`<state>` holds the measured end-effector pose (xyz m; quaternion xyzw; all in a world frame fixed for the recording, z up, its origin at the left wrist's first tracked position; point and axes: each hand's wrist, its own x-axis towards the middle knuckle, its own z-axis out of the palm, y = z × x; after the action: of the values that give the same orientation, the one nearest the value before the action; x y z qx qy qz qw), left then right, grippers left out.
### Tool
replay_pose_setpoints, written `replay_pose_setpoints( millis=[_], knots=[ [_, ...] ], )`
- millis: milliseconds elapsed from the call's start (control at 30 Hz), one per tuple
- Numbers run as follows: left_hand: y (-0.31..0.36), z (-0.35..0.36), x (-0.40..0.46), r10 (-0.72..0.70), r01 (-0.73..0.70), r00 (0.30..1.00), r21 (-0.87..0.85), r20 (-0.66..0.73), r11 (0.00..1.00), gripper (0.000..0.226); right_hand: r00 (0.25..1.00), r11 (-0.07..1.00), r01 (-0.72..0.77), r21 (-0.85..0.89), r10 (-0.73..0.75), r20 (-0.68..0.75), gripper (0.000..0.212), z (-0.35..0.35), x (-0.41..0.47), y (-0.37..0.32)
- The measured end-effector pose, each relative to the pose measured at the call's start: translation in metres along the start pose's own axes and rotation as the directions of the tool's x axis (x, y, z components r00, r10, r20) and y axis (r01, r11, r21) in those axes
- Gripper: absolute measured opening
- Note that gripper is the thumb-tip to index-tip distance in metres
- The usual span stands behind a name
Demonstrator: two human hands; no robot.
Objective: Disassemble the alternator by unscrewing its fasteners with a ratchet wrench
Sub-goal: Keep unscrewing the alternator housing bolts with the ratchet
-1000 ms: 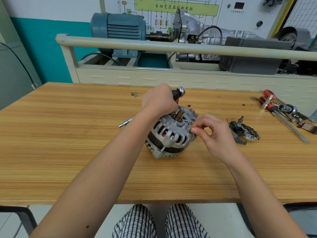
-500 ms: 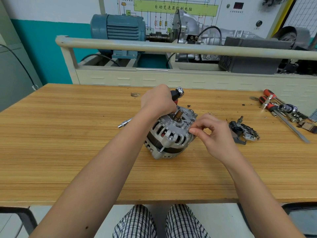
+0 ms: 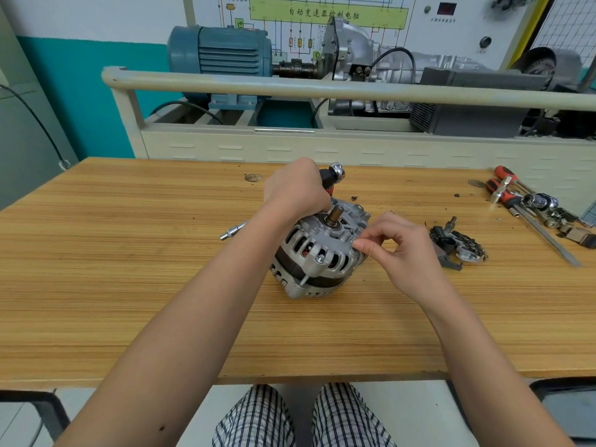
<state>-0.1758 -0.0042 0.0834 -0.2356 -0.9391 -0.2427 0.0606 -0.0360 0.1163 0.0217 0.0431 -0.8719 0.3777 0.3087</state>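
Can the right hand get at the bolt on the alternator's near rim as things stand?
Probably yes. The bolt sits exposed on the alternator, just left of the right hand, with nothing between them. That hand would first have to let go of its pinch at the housing edge.

Legible text is confined to the wall-mounted training panel point(image 3: 322, 24) behind the bench. A yellow-green header strip point(image 3: 329, 13) at the top of its circuit diagram carries a line of dark Chinese characters, reading approximately 自动变速器控制电脑. Smaller Chinese captions sit beside the diagram's symbols and below the red digital display point(image 3: 446, 9) at the panel's right; these are too small to read, and the display shows no legible digits. No brand, number or label can be read on any other item.
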Motion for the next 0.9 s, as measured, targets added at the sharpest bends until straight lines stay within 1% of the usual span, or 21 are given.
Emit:
replay_pose_setpoints(
  millis=[33, 100, 200, 300, 333, 400, 467, 533, 600, 700, 800, 867, 900],
  knots=[
    [0.000, 0.000, 0.000, -0.001, 0.001, 1.000, -0.001, 0.001, 1.000, 0.032, 1.000, 1.000, 0.013, -0.008, -0.013, 0.000, 0.005, 0.001, 0.000, 0.001],
    [0.000, 0.000, 0.000, 0.000, 0.000, 1.000, -0.002, 0.003, 1.000, 0.033, 0.999, 0.999, 0.040, -0.037, -0.040, 0.004, 0.012, 0.001, 0.000, 0.002],
    [0.000, 0.000, 0.000, -0.002, 0.002, 1.000, 0.003, 0.004, 1.000, 0.033, 0.996, 0.993, 0.081, -0.087, -0.076, 0.055, 0.016, 0.001, 0.000, 0.002],
    [0.001, 0.001, 0.000, -0.004, 0.004, 1.000, 0.005, 0.008, 1.000, 0.035, 0.997, 0.997, 0.064, -0.032, -0.062, 0.055, 0.016, -0.004, 0.000, 0.002],
    [0.000, 0.001, 0.001, -0.006, 0.006, 1.000, 0.004, 0.007, 1.000, 0.035, 0.998, 0.999, 0.052, -0.007, -0.052, 0.037, 0.015, -0.006, 0.000, 0.002],
    [0.000, 0.001, 0.000, -0.010, 0.010, 1.000, 0.002, 0.004, 1.000, 0.035, 0.999, 1.000, 0.029, -0.003, -0.029, 0.025, 0.005, -0.007, -0.001, 0.002],
    [0.001, 0.001, 0.000, -0.010, 0.010, 1.000, 0.003, 0.005, 1.000, 0.034, 1.000, 0.999, 0.000, -0.032, 0.001, 0.031, 0.013, -0.005, -0.002, 0.001],
    [0.001, 0.001, 0.000, -0.010, 0.010, 1.000, 0.005, 0.004, 1.000, 0.034, 1.000, 0.999, 0.013, -0.033, -0.012, 0.026, 0.013, -0.001, -0.003, 0.000],
    [0.001, 0.000, 0.000, -0.011, 0.011, 1.000, 0.005, 0.004, 1.000, 0.035, 0.998, 0.997, 0.066, -0.035, -0.065, 0.015, 0.002, 0.002, -0.003, 0.000],
    [0.001, 0.000, 0.000, -0.009, 0.009, 1.000, 0.005, 0.006, 1.000, 0.034, 0.993, 0.991, 0.118, -0.063, -0.117, 0.009, 0.019, 0.002, -0.002, 0.001],
    [0.001, 0.000, 0.000, -0.008, 0.007, 1.000, 0.003, 0.005, 1.000, 0.033, 0.995, 0.996, 0.090, 0.000, -0.090, 0.050, 0.023, -0.002, -0.001, 0.002],
    [0.001, 0.000, 0.000, -0.008, 0.008, 1.000, 0.003, 0.005, 1.000, 0.031, 0.998, 0.998, 0.031, 0.062, -0.035, 0.057, 0.017, -0.007, -0.001, 0.003],
    [0.001, 0.001, 0.000, -0.008, 0.008, 1.000, 0.004, 0.005, 1.000, 0.031, 0.998, 0.997, 0.006, 0.076, -0.011, 0.061, 0.011, -0.008, -0.001, 0.003]
  ],
)
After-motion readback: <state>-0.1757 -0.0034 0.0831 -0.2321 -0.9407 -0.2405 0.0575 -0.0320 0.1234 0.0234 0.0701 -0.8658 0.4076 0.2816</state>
